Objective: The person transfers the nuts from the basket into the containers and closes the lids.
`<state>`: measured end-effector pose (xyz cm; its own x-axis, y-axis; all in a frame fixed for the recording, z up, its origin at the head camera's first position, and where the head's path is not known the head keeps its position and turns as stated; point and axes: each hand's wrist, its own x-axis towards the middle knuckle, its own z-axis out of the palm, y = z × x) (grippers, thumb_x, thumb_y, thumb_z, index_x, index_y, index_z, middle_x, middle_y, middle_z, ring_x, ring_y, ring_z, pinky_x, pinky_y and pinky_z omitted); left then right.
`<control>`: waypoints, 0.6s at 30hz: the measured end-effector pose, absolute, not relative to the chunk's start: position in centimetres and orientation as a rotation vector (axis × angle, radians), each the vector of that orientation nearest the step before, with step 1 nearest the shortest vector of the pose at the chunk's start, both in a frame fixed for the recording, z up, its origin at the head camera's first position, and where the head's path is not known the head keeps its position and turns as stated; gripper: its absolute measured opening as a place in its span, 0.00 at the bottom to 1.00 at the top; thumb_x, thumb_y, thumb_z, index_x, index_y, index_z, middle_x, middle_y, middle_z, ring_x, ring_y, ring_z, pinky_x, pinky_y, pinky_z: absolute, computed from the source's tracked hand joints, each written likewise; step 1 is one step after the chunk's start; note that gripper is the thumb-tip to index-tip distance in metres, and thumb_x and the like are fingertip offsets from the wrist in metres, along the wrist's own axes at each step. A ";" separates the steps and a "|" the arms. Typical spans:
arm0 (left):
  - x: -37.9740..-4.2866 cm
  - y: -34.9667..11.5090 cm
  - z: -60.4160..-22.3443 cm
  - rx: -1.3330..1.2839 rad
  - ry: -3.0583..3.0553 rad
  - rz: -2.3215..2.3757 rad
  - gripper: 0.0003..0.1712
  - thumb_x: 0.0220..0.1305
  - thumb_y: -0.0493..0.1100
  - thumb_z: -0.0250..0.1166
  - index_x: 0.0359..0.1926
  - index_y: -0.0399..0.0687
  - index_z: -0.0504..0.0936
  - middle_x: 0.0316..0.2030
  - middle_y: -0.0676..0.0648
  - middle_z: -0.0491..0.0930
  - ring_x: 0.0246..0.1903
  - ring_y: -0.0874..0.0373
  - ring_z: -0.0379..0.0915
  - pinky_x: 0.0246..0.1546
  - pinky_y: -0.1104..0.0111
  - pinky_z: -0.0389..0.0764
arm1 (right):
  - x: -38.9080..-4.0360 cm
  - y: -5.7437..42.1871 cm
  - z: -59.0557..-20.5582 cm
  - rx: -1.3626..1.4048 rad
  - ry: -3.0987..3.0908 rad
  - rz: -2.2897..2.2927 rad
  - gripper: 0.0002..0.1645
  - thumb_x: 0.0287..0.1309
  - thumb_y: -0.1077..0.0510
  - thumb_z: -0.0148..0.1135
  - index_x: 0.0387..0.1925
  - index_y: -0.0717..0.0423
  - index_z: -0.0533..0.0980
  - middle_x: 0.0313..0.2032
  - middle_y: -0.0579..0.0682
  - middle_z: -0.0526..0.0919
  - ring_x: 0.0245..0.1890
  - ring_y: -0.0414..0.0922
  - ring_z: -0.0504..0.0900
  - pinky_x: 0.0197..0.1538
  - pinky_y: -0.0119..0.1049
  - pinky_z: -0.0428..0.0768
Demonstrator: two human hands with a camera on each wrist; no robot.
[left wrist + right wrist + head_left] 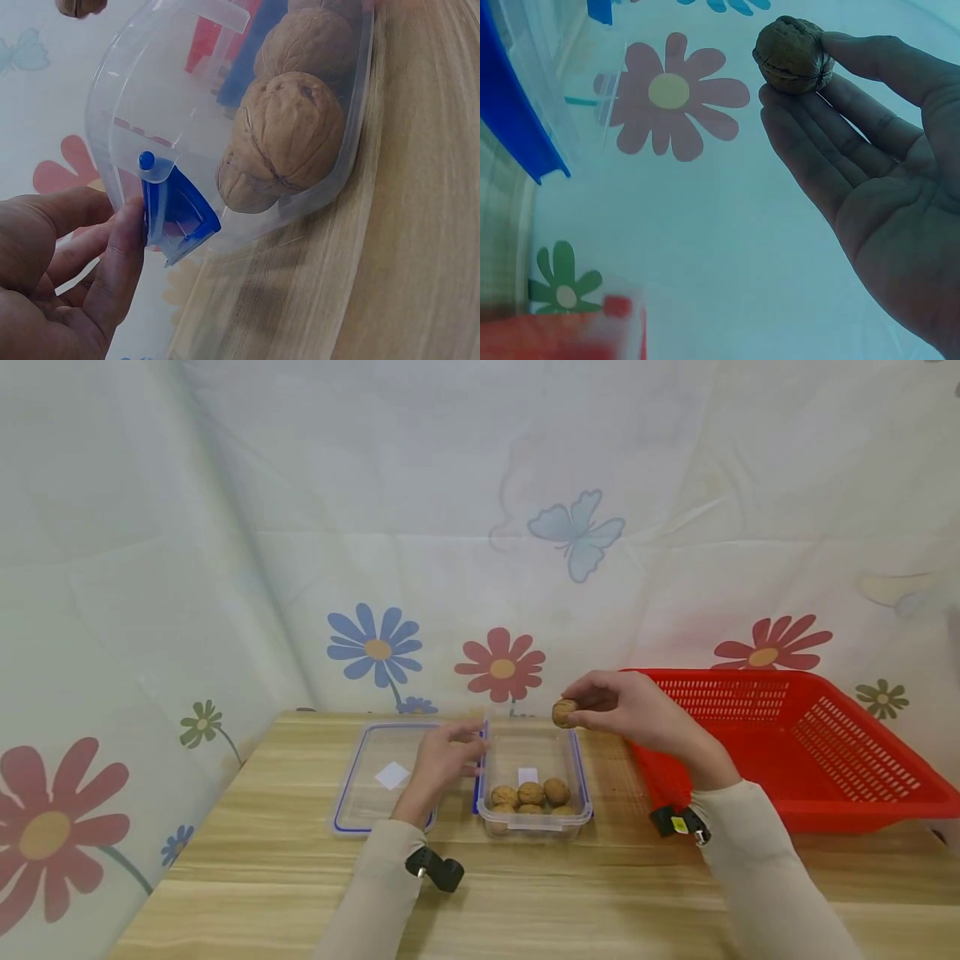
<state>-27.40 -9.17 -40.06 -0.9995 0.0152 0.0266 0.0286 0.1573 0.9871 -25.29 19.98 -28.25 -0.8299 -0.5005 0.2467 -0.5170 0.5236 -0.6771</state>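
Note:
A walnut (pixel 793 56) is pinched between the thumb and fingertips of my right hand (pixel 637 714), raised above the right back part of a clear plastic box (pixel 528 752). Several walnuts (pixel 531 793) lie together at the near end of this box, beside a white label (pixel 528 774). At the box's left side is my left hand (pixel 444 764). In the left wrist view its fingertips (pixel 129 232) touch the box wall by a blue side latch (pixel 176 206), with the fingers loosely bent and nothing gripped.
A clear lid (pixel 382 810) with a blue seal and a white label lies left of the box. To the right stands a red plastic basket (pixel 795 777) with slotted walls. Behind the wooden table (pixel 247 868) hangs a flower-printed cloth (pixel 450 568).

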 end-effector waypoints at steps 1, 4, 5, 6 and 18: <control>-27.4 -9.2 -40.0 -0.046 -2.381 -2.031 0.22 0.69 0.32 0.69 0.63 0.36 0.84 0.47 0.36 0.85 0.44 0.37 0.87 0.38 0.61 0.92 | -25.3 19.8 -28.4 0.904 -2.726 1.228 0.18 0.65 0.59 0.75 0.55 0.58 0.84 0.47 0.50 0.89 0.47 0.48 0.88 0.56 0.44 0.89; -27.4 -9.2 -40.1 -0.046 -2.385 -2.023 0.22 0.69 0.33 0.70 0.63 0.37 0.84 0.47 0.36 0.85 0.43 0.39 0.87 0.38 0.61 0.92 | -25.4 19.2 -28.9 0.894 -2.734 1.249 0.19 0.66 0.59 0.75 0.56 0.58 0.84 0.47 0.49 0.89 0.47 0.48 0.88 0.56 0.45 0.89; -27.4 -9.1 -40.0 -0.047 -2.387 -2.019 0.22 0.69 0.33 0.70 0.63 0.37 0.84 0.47 0.36 0.85 0.42 0.40 0.87 0.38 0.61 0.92 | -25.3 19.0 -29.0 0.896 -2.736 1.260 0.19 0.66 0.59 0.75 0.56 0.57 0.84 0.47 0.49 0.89 0.47 0.48 0.88 0.55 0.44 0.89; -27.4 -9.1 -40.0 -0.049 -2.390 -2.013 0.22 0.69 0.33 0.70 0.63 0.37 0.84 0.48 0.36 0.85 0.42 0.42 0.88 0.38 0.61 0.92 | -25.3 18.9 -29.2 0.908 -2.731 1.268 0.19 0.66 0.59 0.74 0.56 0.58 0.84 0.46 0.49 0.90 0.47 0.48 0.88 0.54 0.44 0.89; -27.4 -9.1 -39.9 -0.032 -2.397 -2.006 0.23 0.69 0.33 0.71 0.64 0.37 0.84 0.48 0.35 0.85 0.38 0.46 0.87 0.37 0.62 0.92 | -25.3 16.7 -31.4 1.014 -2.718 1.349 0.17 0.68 0.60 0.72 0.56 0.59 0.83 0.47 0.50 0.89 0.46 0.48 0.88 0.55 0.42 0.89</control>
<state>-27.44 -9.12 -39.93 -0.9997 0.0055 0.0256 0.0262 0.1763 0.9840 -25.33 16.73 -31.41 -0.7976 -0.5623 0.2184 -0.5139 0.4437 -0.7342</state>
